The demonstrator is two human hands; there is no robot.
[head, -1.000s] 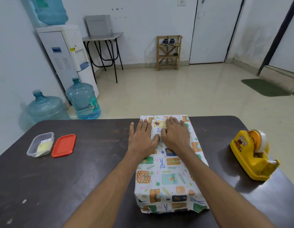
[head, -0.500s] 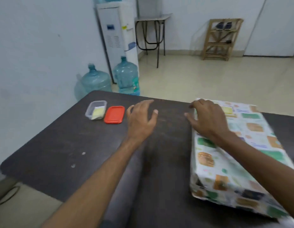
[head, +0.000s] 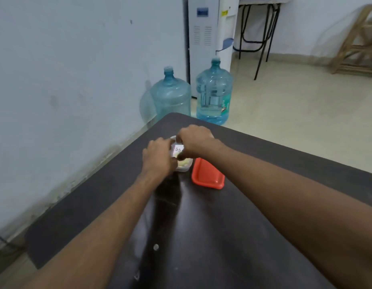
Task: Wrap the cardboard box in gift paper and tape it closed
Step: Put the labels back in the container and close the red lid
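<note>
The wrapped box and the tape dispenser are out of the head view. Both hands meet over a small clear plastic container (head: 185, 165) near the table's far left corner. A small white label (head: 178, 149) printed "55" is held just above the container. My right hand (head: 196, 140) pinches the label from the right between thumb and fingers. The fingertips of my left hand (head: 158, 157) close on the label's left edge. Pale yellow contents show inside the container, which the hands mostly hide.
The container's red lid (head: 208, 175) lies on the dark table (head: 201, 236) just right of it. Two big blue water bottles (head: 214, 94) and a white dispenser (head: 210, 32) stand on the floor beyond the table's corner. A wall runs along the left.
The view has swung left, away from the wrapped box. Both hands left the box, crossed to the clear container and took hold of a white label.
</note>
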